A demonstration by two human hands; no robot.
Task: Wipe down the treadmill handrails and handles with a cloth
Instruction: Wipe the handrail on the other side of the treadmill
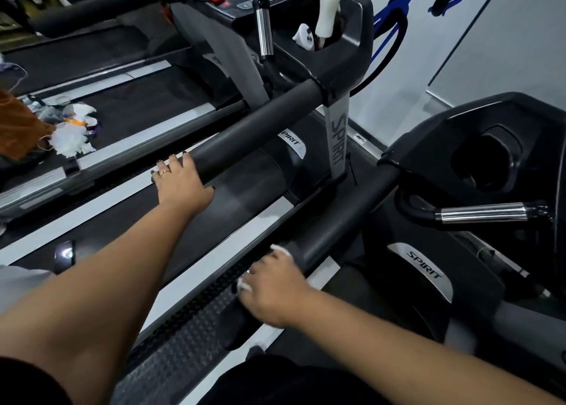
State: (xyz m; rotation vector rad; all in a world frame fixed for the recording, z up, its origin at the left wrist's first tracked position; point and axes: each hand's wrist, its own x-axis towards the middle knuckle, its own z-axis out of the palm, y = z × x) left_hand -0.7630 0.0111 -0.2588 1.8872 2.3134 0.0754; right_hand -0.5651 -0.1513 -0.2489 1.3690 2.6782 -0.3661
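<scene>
My left hand [182, 181] grips the near end of the black padded handrail [254, 128] of the middle treadmill. My right hand [272, 288] is curled over the near end of the neighbouring treadmill's black handrail [352, 211], with a white cloth [245, 285] pressed under the palm; only small white edges of it show by the fingers. The right hand is motion-blurred. A chrome pulse handle [264, 30] stands upright by the console, and another chrome handle [487, 212] lies sideways on the right machine.
A white spray bottle [327, 13] sits in the console cup holder [352, 24]. Crumpled white tissues and litter [72, 128] lie on the left treadmill's belt beside an orange cloth [18, 125]. A studded side rail [183, 337] runs between my arms. A grey wall is at right.
</scene>
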